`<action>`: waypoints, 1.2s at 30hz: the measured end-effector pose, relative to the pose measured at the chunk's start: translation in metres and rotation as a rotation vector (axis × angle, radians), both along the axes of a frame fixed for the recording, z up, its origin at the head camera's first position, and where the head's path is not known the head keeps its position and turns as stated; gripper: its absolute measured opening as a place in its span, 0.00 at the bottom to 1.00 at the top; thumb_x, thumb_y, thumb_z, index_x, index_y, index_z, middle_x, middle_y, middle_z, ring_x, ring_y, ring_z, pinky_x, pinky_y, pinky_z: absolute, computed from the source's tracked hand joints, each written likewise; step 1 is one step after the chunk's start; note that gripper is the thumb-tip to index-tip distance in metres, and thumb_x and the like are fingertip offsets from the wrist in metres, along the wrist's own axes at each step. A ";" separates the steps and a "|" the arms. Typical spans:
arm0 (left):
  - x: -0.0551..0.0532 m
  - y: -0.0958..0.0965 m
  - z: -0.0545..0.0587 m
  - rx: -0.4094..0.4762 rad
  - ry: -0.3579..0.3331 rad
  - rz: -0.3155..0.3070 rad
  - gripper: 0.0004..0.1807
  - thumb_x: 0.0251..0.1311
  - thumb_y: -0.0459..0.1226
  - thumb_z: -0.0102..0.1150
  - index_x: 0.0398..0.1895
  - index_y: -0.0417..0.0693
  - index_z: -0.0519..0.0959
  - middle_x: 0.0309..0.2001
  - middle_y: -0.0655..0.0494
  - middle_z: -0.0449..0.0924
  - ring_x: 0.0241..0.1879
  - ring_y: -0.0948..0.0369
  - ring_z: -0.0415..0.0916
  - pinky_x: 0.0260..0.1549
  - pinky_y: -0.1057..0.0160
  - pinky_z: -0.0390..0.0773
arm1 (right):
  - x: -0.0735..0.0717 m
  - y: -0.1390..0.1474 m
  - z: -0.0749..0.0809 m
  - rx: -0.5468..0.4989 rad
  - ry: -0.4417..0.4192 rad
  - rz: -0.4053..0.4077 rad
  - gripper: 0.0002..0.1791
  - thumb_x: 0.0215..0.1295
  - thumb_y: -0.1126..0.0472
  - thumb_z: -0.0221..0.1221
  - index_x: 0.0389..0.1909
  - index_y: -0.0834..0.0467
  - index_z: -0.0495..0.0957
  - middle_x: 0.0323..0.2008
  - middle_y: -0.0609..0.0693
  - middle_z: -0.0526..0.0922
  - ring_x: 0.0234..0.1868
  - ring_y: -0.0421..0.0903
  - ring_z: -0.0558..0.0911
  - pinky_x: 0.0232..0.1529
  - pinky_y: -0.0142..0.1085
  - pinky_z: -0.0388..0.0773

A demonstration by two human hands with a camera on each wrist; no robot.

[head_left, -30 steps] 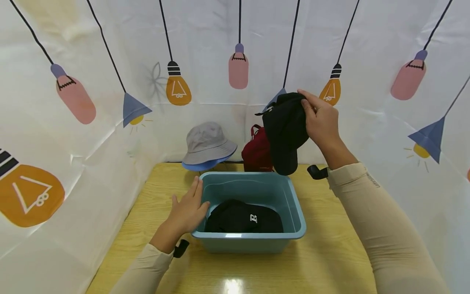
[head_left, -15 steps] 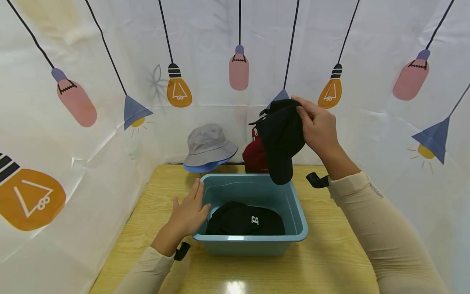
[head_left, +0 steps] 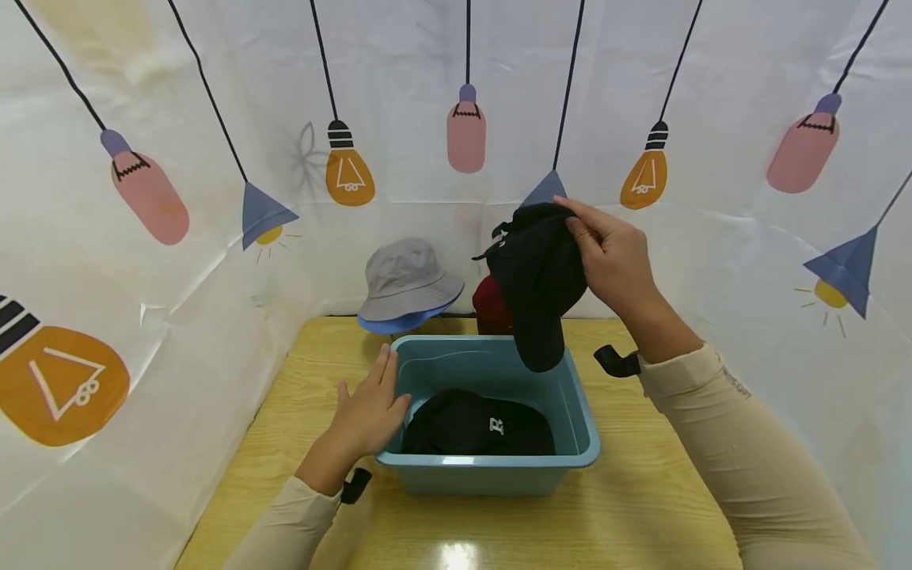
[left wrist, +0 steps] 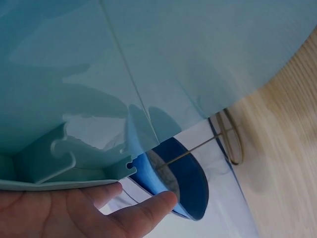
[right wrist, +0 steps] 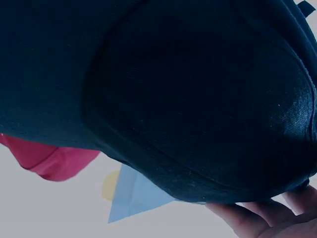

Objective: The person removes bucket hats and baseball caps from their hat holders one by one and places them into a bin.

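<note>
A black baseball cap [head_left: 537, 273] hangs in the air over the back right of a blue plastic bin [head_left: 492, 461], its brim pointing down. My right hand [head_left: 618, 257] pinches the cap's edge between thumb and fingers. In the right wrist view, the dark cloth of the cap fills most of the picture, with fingertips [right wrist: 242, 215] at its lower edge. My left hand [head_left: 363, 416] rests at the bin's left rim with straight fingers. Inside the bin lies another black cap [head_left: 463, 423] with a white letter R on its front.
Behind the bin, a grey bucket hat [head_left: 406, 273] sits over a blue hat [head_left: 406, 321], on a wire stand [left wrist: 238, 148] seen in the left wrist view. A red cap [head_left: 492, 305] is partly hidden by the held cap. All stand on a wooden table [head_left: 641, 443] before a printed cloth.
My right hand has brought the black cap lower and slightly left, so its brim overlaps the bin's back rim more and covers more of the red cap. The left hand stays at the rim.
</note>
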State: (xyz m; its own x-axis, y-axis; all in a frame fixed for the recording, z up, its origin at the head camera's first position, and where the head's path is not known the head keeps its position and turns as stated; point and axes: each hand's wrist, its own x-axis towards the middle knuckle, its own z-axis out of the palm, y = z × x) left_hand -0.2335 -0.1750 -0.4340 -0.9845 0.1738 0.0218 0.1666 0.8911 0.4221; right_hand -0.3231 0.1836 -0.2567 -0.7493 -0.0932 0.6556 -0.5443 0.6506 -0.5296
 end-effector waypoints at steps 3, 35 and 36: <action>0.001 -0.001 0.000 -0.004 -0.013 0.003 0.43 0.78 0.54 0.43 0.85 0.48 0.39 0.85 0.54 0.28 0.82 0.46 0.48 0.67 0.18 0.32 | 0.004 -0.004 -0.002 0.013 0.006 0.021 0.19 0.82 0.45 0.49 0.67 0.24 0.75 0.46 0.50 0.87 0.23 0.47 0.67 0.24 0.35 0.64; -0.001 0.000 -0.001 0.036 -0.025 0.003 0.43 0.79 0.53 0.41 0.85 0.48 0.37 0.85 0.57 0.25 0.82 0.46 0.49 0.67 0.18 0.30 | 0.009 -0.024 -0.015 0.113 0.044 0.202 0.19 0.82 0.52 0.51 0.67 0.34 0.79 0.63 0.41 0.83 0.61 0.41 0.83 0.52 0.34 0.79; -0.001 0.000 -0.002 0.035 -0.023 0.001 0.43 0.79 0.53 0.41 0.85 0.48 0.37 0.85 0.57 0.25 0.82 0.46 0.49 0.67 0.18 0.30 | 0.009 -0.025 -0.016 0.125 0.052 0.214 0.19 0.82 0.53 0.52 0.67 0.35 0.79 0.63 0.41 0.83 0.63 0.41 0.82 0.56 0.36 0.81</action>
State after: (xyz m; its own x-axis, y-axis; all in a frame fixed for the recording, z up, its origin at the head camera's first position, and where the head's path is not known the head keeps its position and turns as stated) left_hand -0.2347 -0.1746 -0.4359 -0.9850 0.1724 0.0047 0.1555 0.8760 0.4566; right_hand -0.3137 0.1591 -0.2726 -0.6694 -0.3287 0.6662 -0.7011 0.5761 -0.4202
